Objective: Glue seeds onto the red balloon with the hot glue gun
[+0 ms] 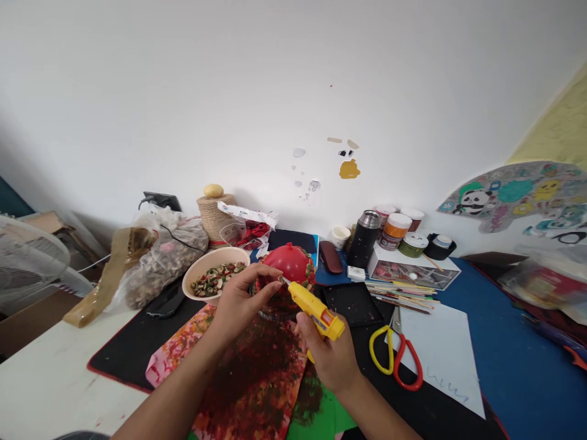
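My right hand [331, 351] is wrapped round a yellow hot glue gun [312, 305], its nozzle pointing up and left. Just off the nozzle tip, my left hand [247, 299] pinches a tiny piece, too small to name, between thumb and fingertips. Behind both hands sits a red balloon [288, 264], its knot upward, with small green and brown bits stuck around its sides. Left of it, a beige bowl [187, 282] holds a mix of small green, red and cream pieces. Under the hands lies a paint-smeared red and brown sheet [247, 379].
Yellow-and-red-handled scissors [398, 360] lie on white paper [452, 348] at the right. A black tray [353, 304], a black thermos [364, 238] and paint jars [397, 226] stand behind. At the left are a twine spool [215, 217], a stuffed plastic bag [160, 256] and a fan [32, 263].
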The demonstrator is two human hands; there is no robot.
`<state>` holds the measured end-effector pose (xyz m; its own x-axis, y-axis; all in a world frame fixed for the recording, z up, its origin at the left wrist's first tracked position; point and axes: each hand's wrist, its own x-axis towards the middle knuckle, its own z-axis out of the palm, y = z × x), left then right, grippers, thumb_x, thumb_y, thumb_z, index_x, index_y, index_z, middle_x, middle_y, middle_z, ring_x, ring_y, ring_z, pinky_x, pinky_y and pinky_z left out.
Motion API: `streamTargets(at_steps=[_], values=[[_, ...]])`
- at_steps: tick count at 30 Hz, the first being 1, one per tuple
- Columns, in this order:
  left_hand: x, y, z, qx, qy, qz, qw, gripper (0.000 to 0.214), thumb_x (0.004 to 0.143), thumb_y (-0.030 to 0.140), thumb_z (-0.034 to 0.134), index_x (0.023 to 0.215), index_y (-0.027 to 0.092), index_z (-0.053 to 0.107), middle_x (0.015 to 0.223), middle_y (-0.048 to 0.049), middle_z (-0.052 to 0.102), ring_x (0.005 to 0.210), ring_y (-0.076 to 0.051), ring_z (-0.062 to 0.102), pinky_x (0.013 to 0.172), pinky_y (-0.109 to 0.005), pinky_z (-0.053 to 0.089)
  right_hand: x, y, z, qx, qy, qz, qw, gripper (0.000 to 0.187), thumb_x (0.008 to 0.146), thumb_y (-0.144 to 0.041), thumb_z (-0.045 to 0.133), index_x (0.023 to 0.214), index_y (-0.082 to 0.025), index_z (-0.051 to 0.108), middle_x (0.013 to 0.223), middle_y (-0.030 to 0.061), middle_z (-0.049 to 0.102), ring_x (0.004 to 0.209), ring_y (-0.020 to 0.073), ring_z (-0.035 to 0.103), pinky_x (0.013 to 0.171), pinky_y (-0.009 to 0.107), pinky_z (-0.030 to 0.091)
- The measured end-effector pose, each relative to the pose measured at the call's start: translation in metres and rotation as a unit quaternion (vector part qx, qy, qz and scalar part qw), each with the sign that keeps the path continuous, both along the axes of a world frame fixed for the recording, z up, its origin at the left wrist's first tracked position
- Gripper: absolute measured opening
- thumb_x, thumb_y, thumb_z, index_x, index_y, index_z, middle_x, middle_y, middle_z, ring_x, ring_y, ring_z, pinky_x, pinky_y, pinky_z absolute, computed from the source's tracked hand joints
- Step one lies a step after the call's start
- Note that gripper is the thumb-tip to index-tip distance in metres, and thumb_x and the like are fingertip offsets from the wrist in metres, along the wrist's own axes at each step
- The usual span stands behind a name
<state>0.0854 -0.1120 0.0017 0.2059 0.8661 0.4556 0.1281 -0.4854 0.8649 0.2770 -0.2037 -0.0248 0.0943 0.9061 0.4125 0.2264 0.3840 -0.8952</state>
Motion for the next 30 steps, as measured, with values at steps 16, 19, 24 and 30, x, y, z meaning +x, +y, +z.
streamTargets(at_steps=[16, 19, 24, 30], values=[[-0.0014, 0.0018, -0.0038, 0.013, 0.015, 0.003, 1.0, 0.015, 0.093, 0.034, 0.082, 0.104, 0.024, 0.085, 0.102, -0.0067, 0.082, 0.097, -0.025, 0.075, 0.088, -0.035, 0.058, 0.0002, 0.0004, -0.0007, 0.005, -0.016, -0.005, 1.0, 0.05, 0.108, -0.053, 0.06, 0.07, -0.021, 0.064, 0.057, -0.0013, 0.057, 0.051, 0.0153, 0.055, 0.051, 0.025, 0.043], [-0.0009, 0.0017, -0.0039, 0.011, 0.01, 0.003, 1.0, 0.015, 0.093, 0.034, 0.082, 0.104, 0.025, 0.085, 0.102, -0.0065, 0.082, 0.097, -0.025, 0.075, 0.087, -0.035, 0.058, -0.0001, 0.0008, -0.0024, 0.002, -0.012, -0.002, 1.0, 0.049, 0.108, -0.053, 0.06, 0.071, -0.021, 0.065, 0.057, -0.0009, 0.058, 0.052, 0.0156, 0.057, 0.052, 0.025, 0.044], [-0.0001, 0.0007, -0.002, 0.005, 0.003, 0.003, 1.0, 0.014, 0.092, 0.034, 0.082, 0.103, 0.025, 0.085, 0.102, -0.0063, 0.082, 0.097, -0.025, 0.076, 0.086, -0.035, 0.058, -0.0002, 0.0008, -0.002, 0.005, -0.016, 0.0, 1.0, 0.049, 0.109, -0.051, 0.06, 0.071, -0.021, 0.064, 0.058, -0.0007, 0.059, 0.052, 0.0152, 0.056, 0.051, 0.025, 0.043], [-0.0003, 0.0003, 0.0005, 0.01, 0.006, 0.007, 1.0, 0.014, 0.092, 0.034, 0.082, 0.101, 0.024, 0.084, 0.1, -0.0066, 0.083, 0.096, -0.026, 0.076, 0.087, -0.036, 0.059, -0.0004, 0.0004, 0.0007, 0.02, -0.01, -0.009, 1.0, 0.047, 0.108, -0.048, 0.061, 0.069, -0.022, 0.062, 0.058, -0.002, 0.057, 0.052, 0.0147, 0.054, 0.053, 0.025, 0.043]])
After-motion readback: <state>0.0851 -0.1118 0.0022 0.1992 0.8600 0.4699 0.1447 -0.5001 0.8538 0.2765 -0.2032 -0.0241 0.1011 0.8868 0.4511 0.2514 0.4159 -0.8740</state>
